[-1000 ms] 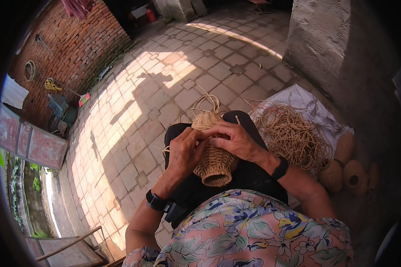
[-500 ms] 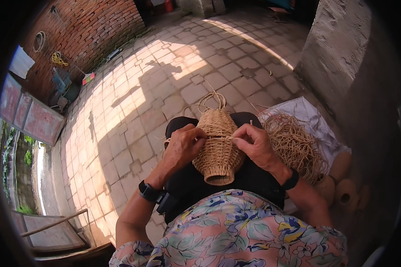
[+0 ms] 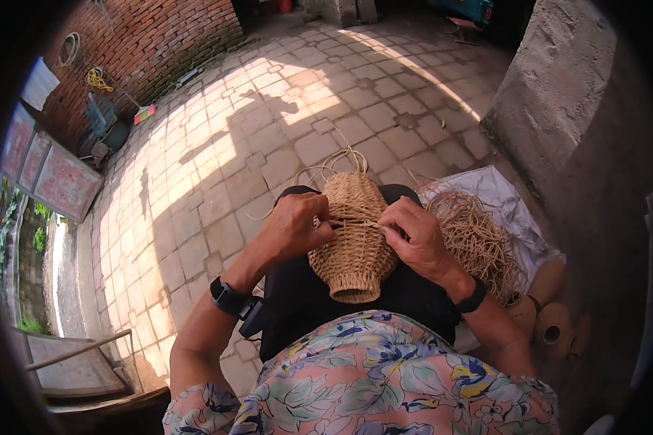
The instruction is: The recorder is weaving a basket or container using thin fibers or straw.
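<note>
A strand (image 3: 366, 224) of plant-fibre cord is pinched between the thumb and fingertips of the right hand (image 3: 413, 235). The fingertips of the left hand (image 3: 305, 225) are brought together near its other end; whether anything is gripped there cannot be told, as the palm side is turned away. Between the two hands, a woven basket (image 3: 354, 261) is laid on the lap, its round mouth turned toward the body. A narrow slit is crossed by the strand, and the basket's flanks are partly covered by the fingers. Loose cord loops (image 3: 347, 155) are spread beyond its far end. The black trousers (image 3: 290, 290) are partly hidden by a floral shirt (image 3: 413, 362). At right, a tangled cord heap (image 3: 479, 243) is piled on a white sheet (image 3: 519, 217). Beside it, rounded brown vessels (image 3: 553, 319) are sunk in shadow, their material hard to make out. The brick wall (image 3: 167, 32) is cut off above.
</note>
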Tool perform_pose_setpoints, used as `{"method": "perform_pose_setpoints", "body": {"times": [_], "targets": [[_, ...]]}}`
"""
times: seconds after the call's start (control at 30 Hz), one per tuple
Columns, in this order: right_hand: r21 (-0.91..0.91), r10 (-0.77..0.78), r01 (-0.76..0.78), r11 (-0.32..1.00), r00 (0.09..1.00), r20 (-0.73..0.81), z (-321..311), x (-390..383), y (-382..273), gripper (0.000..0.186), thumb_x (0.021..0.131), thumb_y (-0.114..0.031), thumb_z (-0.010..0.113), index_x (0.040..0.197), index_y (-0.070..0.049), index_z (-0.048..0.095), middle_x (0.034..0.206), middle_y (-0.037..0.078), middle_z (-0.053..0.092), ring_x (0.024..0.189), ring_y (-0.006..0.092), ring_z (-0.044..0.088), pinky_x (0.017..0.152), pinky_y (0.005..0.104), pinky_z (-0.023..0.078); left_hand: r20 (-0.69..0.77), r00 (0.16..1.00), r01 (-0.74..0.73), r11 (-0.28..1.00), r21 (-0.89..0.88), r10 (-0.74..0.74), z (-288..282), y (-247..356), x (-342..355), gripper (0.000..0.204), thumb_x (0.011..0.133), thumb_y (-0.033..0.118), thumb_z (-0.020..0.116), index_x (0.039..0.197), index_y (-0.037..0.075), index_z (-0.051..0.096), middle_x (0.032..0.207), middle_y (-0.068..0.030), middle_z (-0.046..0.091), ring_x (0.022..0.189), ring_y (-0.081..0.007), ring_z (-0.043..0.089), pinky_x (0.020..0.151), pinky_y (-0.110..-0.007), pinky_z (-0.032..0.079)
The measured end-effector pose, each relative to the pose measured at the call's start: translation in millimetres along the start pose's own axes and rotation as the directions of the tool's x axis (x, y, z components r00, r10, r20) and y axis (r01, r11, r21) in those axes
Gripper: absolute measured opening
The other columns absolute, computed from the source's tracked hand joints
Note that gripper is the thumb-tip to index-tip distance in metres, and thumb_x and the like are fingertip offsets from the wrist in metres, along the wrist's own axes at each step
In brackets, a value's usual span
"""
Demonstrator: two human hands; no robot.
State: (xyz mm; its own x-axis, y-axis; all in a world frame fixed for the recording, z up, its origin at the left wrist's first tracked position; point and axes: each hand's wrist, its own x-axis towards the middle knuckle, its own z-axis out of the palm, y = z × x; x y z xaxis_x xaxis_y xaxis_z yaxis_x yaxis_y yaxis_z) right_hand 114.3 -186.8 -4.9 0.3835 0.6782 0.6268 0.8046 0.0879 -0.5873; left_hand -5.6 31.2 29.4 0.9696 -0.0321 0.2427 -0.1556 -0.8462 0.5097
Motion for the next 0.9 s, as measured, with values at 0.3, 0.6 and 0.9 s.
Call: {"method": "perform_pose_setpoints", "body": {"times": [0.3, 0.6, 0.9], "targets": [[-0.200, -0.067, 0.117, 0.973, 0.968, 0.240, 2, 20, -7, 0.017, 0.072, 0.004, 0.066, 0.085, -0.004, 0.060, 0.085, 0.010, 0.051, 0.084, 0.0288, 0.057, 0.068, 0.0389, 0.049, 0.154, 0.892, 0.418, 0.645, -0.640, -0.426, 9, -4, -21, 0.014, 0.082, 0.011, 0.068, 0.086, -0.001, 0.062, 0.079, -0.0039, 0.058, 0.068, -0.0122, 0.059, 0.057, -0.030, 0.047], [-0.008, -0.035, 0.040, 0.999, 0.928, 0.371, 8, 36, 2, 0.009, 0.077, 0.001, 0.060, 0.085, -0.001, 0.056, 0.083, 0.014, 0.054, 0.081, 0.0349, 0.059, 0.070, 0.0433, 0.049, -0.072, 0.972, 0.182, 0.913, -0.364, -0.223, 18, -33, -38, 0.016, 0.090, 0.018, 0.070, 0.088, 0.003, 0.066, 0.077, -0.0021, 0.054, 0.072, -0.0127, 0.053, 0.066, -0.030, 0.045], [-0.053, 0.060, -0.044, 0.998, 0.931, 0.360, 12, 37, -3, 0.008, 0.078, 0.001, 0.058, 0.085, -0.001, 0.057, 0.084, 0.015, 0.057, 0.080, 0.0359, 0.061, 0.070, 0.0447, 0.049, 0.067, 0.968, 0.216, 0.667, -0.714, -0.242, 12, -37, -46, 0.010, 0.088, 0.010, 0.069, 0.088, 0.002, 0.063, 0.088, -0.0041, 0.065, 0.079, -0.0097, 0.058, 0.071, -0.027, 0.048]]}}
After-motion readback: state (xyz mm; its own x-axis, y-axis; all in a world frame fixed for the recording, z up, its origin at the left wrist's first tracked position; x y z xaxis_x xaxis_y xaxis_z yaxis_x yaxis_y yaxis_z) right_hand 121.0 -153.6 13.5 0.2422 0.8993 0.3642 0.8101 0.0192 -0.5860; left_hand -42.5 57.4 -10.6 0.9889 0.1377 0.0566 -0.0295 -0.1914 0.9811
